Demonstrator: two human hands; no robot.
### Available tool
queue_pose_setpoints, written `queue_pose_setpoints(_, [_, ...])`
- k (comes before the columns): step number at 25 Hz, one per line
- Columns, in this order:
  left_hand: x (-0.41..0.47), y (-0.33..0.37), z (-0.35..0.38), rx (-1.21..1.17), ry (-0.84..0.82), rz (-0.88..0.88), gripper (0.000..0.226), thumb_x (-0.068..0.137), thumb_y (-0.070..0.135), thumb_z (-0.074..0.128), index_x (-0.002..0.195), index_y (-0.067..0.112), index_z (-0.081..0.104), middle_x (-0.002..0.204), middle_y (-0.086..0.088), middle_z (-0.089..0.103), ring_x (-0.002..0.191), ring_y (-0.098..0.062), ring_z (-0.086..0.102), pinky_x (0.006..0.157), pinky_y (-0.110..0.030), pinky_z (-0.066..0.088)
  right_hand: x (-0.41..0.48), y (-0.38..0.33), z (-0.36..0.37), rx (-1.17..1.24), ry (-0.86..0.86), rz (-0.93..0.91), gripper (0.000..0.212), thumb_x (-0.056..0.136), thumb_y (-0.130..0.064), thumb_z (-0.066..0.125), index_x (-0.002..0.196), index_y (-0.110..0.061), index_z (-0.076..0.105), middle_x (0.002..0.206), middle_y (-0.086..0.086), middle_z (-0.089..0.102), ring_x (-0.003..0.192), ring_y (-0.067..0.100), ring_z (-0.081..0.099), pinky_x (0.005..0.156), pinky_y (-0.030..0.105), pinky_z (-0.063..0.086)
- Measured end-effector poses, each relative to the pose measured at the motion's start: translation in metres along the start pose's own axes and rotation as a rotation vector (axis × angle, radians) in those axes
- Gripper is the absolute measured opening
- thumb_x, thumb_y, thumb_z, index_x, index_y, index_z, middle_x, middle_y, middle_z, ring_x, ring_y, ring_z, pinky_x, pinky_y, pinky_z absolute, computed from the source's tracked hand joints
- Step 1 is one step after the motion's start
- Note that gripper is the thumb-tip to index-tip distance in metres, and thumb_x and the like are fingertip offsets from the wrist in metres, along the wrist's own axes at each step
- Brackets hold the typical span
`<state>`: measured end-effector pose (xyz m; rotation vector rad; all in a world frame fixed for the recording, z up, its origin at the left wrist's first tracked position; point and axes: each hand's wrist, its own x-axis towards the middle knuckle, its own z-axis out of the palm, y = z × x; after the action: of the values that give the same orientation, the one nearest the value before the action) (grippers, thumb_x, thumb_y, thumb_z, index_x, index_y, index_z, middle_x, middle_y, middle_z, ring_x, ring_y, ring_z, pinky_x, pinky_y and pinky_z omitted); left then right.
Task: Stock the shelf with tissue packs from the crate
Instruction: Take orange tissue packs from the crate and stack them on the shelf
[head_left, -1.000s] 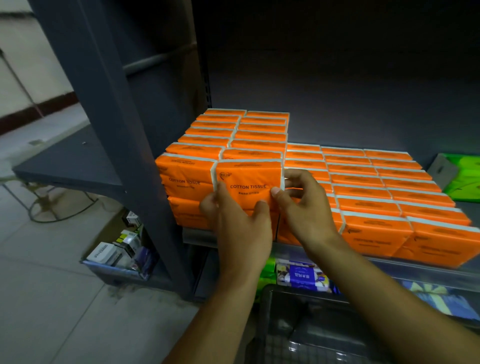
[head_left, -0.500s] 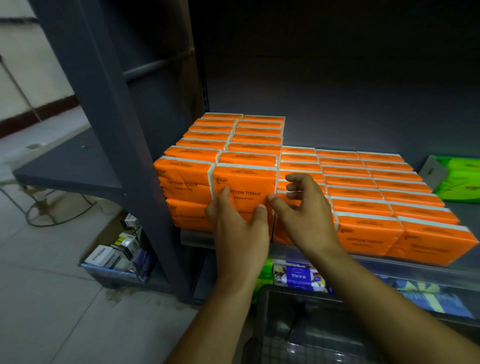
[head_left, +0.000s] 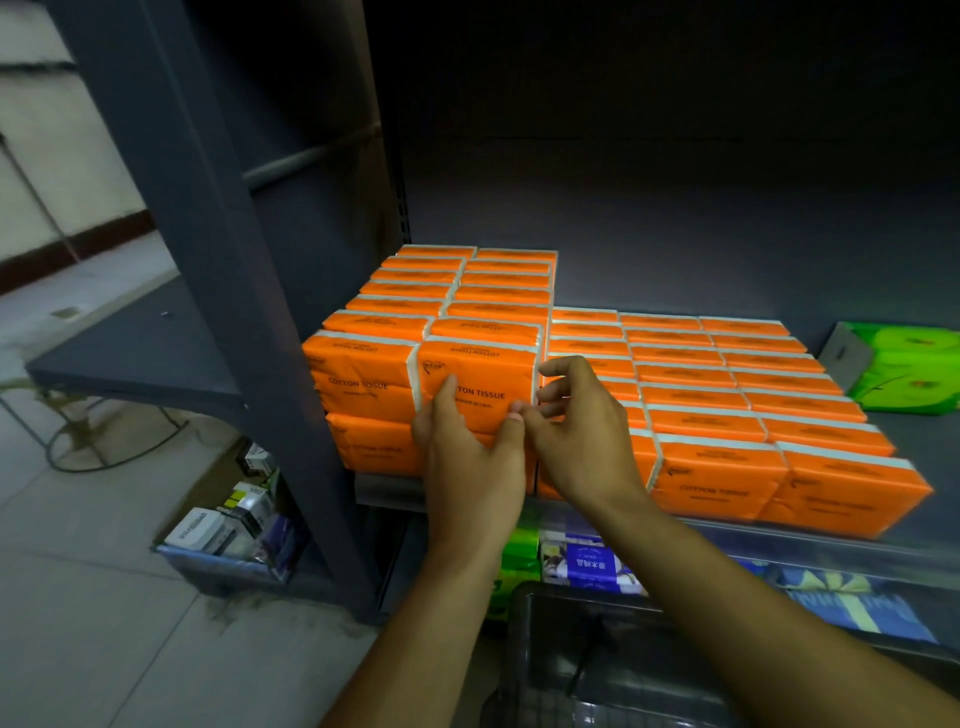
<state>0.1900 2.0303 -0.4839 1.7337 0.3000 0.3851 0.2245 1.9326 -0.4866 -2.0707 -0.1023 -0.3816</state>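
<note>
Orange "COTTON TISSUE" packs (head_left: 717, 374) fill the grey shelf (head_left: 922, 434) in rows, two layers high on the left, one layer on the right. The front pack of the upper layer's second column (head_left: 483, 371) sits flush with its neighbour. My left hand (head_left: 467, 467) lies flat against the stack's front, thumb up on that pack's face. My right hand (head_left: 587, 441) hovers at the pack's right edge, fingers loosely curled and apart, thumb tip at its lower corner. The dark crate (head_left: 571, 595) is below my arms; I cannot tell what is in it.
A thick grey upright post (head_left: 218, 260) stands just left of the stack. Green packs (head_left: 906, 366) lie at the shelf's far right. Blue and green packs (head_left: 592, 564) sit on the shelf below. A bin of small boxes (head_left: 223, 540) rests on the floor at left.
Both hands slid the front upper pack back into line with the stack, then eased their hold. The right hand's fingers have come off its side.
</note>
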Motion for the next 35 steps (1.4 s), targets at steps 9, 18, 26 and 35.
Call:
queue_pose_setpoints(9, [-0.003, -0.006, -0.003, 0.019, -0.019, 0.035, 0.067, 0.089, 0.028, 0.068, 0.148, 0.033, 0.035, 0.149, 0.007, 0.031, 0.132, -0.014, 0.044, 0.105, -0.045, 0.046, 0.002, 0.004, 0.000, -0.033, 0.015, 0.031, 0.040, 0.088, -0.030, 0.071, 0.122, -0.024, 0.050, 0.109, -0.007, 0.058, 0.084, -0.001, 0.055, 0.062, 0.006, 0.037])
queue_pose_setpoints(18, [-0.015, -0.003, -0.011, 0.007, 0.000, 0.023, 0.060, 0.091, 0.027, 0.067, 0.144, 0.034, 0.039, 0.144, 0.009, 0.036, 0.127, -0.010, 0.043, 0.089, -0.028, 0.043, -0.015, 0.003, -0.017, -0.009, 0.027, 0.031, 0.047, 0.085, -0.032, 0.073, 0.126, -0.025, 0.050, 0.120, -0.006, 0.056, 0.104, 0.005, 0.053, 0.070, 0.010, 0.043])
queue_pose_setpoints(26, [-0.051, -0.014, 0.018, -0.056, -0.080, 0.188, 0.023, 0.087, 0.012, 0.069, 0.107, 0.023, 0.065, 0.105, 0.007, 0.067, 0.094, -0.005, 0.065, 0.079, -0.022, 0.050, -0.070, 0.037, -0.076, 0.008, 0.074, -0.035, 0.029, 0.082, -0.021, 0.075, 0.107, -0.024, 0.061, 0.097, -0.008, 0.062, 0.090, 0.003, 0.059, 0.076, 0.028, 0.052])
queue_pose_setpoints(35, [-0.128, -0.087, 0.090, 0.335, -0.493, 0.176, 0.020, 0.085, 0.021, 0.072, 0.101, 0.029, 0.063, 0.104, 0.008, 0.068, 0.100, -0.008, 0.063, 0.090, -0.031, 0.052, -0.150, 0.155, -0.155, -0.130, 0.054, 0.250, 0.027, 0.082, -0.026, 0.076, 0.104, -0.024, 0.060, 0.104, -0.004, 0.064, 0.092, 0.006, 0.060, 0.081, 0.022, 0.049])
